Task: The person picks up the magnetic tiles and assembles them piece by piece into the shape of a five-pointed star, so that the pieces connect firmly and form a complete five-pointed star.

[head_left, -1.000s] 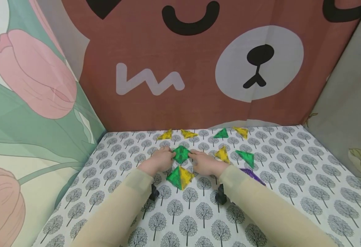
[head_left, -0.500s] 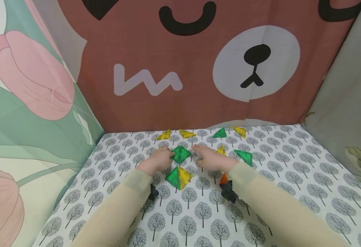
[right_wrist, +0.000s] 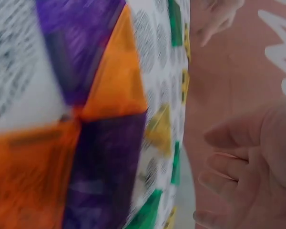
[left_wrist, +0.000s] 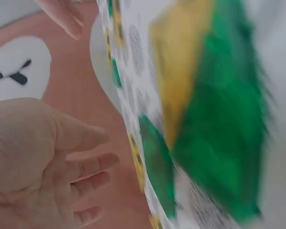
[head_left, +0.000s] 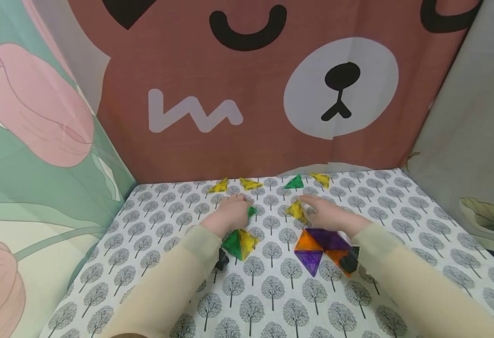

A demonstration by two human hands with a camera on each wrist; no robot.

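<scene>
My left hand (head_left: 230,213) is above the green diamond of tiles (head_left: 252,211), mostly covering it in the head view. In the left wrist view its fingers are loosely extended and hold nothing; the green diamond (left_wrist: 157,164) lies flat beyond them. My right hand (head_left: 327,213) is beside a yellow triangle tile (head_left: 296,211), with fingers relaxed and nothing gripped in the right wrist view. Whether it touches that tile is unclear. Nearer me, a green triangle tile (head_left: 231,244) and a yellow one (head_left: 247,241) lie edge to edge.
Below the right hand lies a joined group of orange (head_left: 307,241) and purple (head_left: 310,260) triangle tiles, partly behind the wrist camera. Yellow (head_left: 219,186) and green (head_left: 294,182) triangles lie along the back of the tree-print cloth (head_left: 272,286), near the bear-print backdrop (head_left: 230,150).
My right hand has left the green diamond and moved right, beside the yellow triangle. The left hand has let go of the diamond and shifted over it. The orange and purple group has come into view.
</scene>
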